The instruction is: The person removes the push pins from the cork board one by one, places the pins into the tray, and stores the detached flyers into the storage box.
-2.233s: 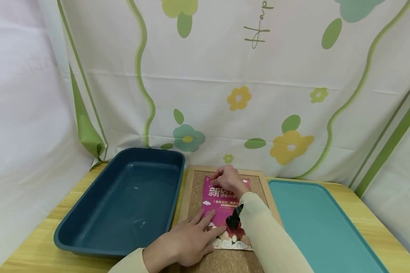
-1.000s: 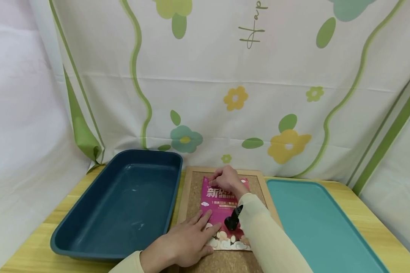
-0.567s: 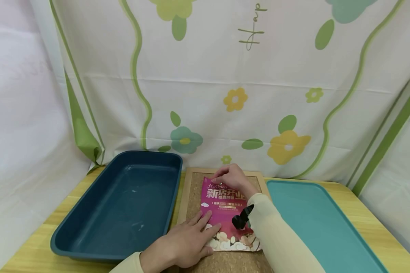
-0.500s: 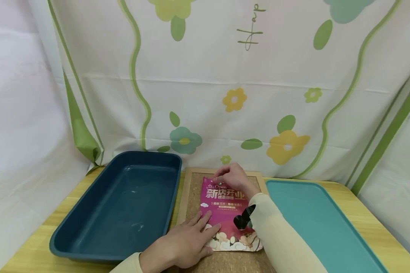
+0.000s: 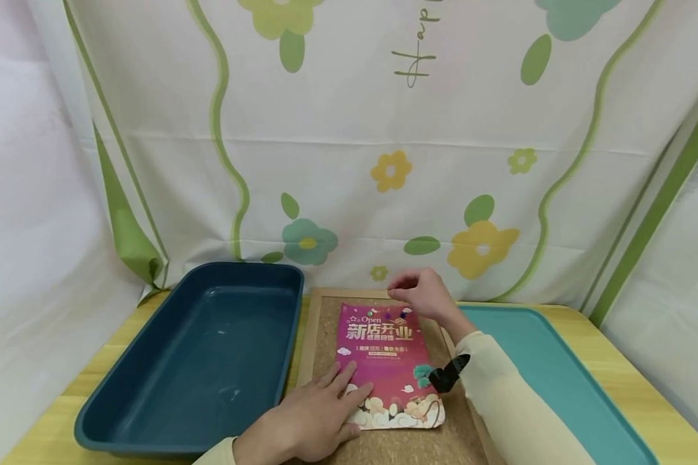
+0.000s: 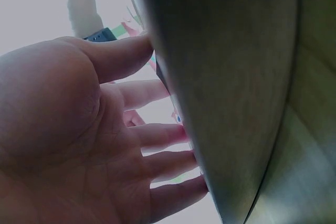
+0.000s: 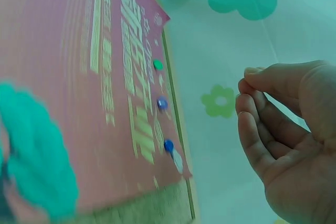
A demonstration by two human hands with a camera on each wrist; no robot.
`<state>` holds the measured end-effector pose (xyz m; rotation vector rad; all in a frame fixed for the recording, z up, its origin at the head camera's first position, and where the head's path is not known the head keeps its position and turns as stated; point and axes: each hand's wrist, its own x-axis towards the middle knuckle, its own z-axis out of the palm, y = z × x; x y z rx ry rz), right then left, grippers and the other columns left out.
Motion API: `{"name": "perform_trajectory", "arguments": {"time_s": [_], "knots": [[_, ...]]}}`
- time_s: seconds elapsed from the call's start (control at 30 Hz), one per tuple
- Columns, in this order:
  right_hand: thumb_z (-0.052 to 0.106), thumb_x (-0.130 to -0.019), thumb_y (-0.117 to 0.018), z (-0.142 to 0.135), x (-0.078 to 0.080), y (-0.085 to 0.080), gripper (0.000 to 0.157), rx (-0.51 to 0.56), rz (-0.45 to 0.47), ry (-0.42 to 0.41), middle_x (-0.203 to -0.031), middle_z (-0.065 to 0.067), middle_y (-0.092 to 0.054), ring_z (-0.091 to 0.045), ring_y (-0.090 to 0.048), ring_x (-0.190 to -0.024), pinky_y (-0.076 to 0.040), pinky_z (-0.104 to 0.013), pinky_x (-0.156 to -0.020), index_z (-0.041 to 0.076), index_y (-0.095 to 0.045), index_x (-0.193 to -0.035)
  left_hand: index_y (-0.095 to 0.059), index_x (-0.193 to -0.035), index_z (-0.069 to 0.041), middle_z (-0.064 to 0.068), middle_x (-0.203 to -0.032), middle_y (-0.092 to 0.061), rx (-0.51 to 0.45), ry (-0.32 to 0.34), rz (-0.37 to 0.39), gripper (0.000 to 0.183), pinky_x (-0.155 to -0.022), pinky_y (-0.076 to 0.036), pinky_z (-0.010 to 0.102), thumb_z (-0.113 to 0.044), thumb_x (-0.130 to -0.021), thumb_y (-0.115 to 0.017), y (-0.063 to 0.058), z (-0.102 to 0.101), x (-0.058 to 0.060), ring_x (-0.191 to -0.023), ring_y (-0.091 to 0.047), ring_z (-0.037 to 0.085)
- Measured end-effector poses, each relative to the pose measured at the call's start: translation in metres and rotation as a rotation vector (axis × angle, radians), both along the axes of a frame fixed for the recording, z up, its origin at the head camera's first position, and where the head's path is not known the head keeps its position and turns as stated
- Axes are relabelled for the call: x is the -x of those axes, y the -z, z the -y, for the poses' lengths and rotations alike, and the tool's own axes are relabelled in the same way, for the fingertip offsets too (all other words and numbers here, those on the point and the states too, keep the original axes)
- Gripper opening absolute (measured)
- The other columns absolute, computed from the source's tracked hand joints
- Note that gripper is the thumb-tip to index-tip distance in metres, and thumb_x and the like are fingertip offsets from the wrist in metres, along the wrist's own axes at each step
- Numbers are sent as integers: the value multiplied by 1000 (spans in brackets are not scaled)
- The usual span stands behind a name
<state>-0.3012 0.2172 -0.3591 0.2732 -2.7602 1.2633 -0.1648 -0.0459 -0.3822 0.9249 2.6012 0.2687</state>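
A pink poster (image 5: 384,368) with gold lettering lies on a cork board (image 5: 436,445) with a wooden frame. Along its top edge sit a green push pin (image 7: 158,64), a purple-blue push pin (image 7: 162,103) and a dark blue push pin (image 7: 168,145). My left hand (image 5: 317,416) rests with spread fingers on the poster's lower left side. In the left wrist view, its fingertips touch the board's face beside the thick frame edge (image 6: 220,98). Beyond the poster's top right corner hovers my right hand (image 5: 427,297), fingers loosely bent, with nothing visible between thumb and fingertips.
To the left of the board stands a deep dark blue tub (image 5: 189,449). A flat teal tray (image 5: 558,381) lies on the right. Both are on a wood-patterned table (image 5: 634,381). Behind the board hangs a white flowered cloth (image 5: 326,161).
My right hand has lifted off the poster's top edge and moved right and upward, uncovering the pins and lettering. My left hand stays on the poster. The head view has shifted slightly.
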Motion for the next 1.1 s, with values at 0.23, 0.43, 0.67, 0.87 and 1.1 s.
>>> {"name": "perform_trajectory", "arguments": {"time_s": [0.23,0.43,0.67,0.87,1.1], "knots": [[20,-102,-74,-32,-10,-2,16,-14,-53,35,-105,-11,-79,-22,-69,-93,-57,-34,-77,7,-80,-109,-40,-163,-39,3,-175,-32,-14,10,-6,64,-119,-47,58,-48,-104,-62,3,-1,0,-162,-31,38],[21,-102,-73,-55,-15,-2,20,-17,-44,54,-107,-13,-79,-27,-70,-95,-56,-33,-77,5,-80,-112,-41,-163,-37,4,-176,-32,-21,13,-3,64,-119,-46,59,-46,-104,-63,4,1,0,-162,-31,39],[20,-102,-73,-79,-20,-4,21,-62,-54,110,-108,-14,-78,-35,-71,-98,-58,-33,-75,4,-79,-114,-41,-163,-39,4,-175,-32,-11,11,-32,64,-117,-48,61,-47,-103,-63,2,0,0,-162,-31,39],[19,-102,-72,-96,-22,-2,20,-92,-64,134,-106,-15,-79,-38,-72,-100,-58,-32,-75,3,-79,-113,-40,-164,-39,4,-176,-31,-7,8,-34,65,-117,-47,61,-48,-103,-62,-1,-1,-1,-163,-29,39],[19,-102,-73,-108,-25,3,19,-127,-64,149,-106,-14,-79,-21,-70,-91,-57,-33,-76,4,-80,-111,-39,-164,-39,3,-176,-31,-3,4,-23,65,-118,-46,62,-48,-104,-62,-2,0,-2,-163,-28,38]]}}
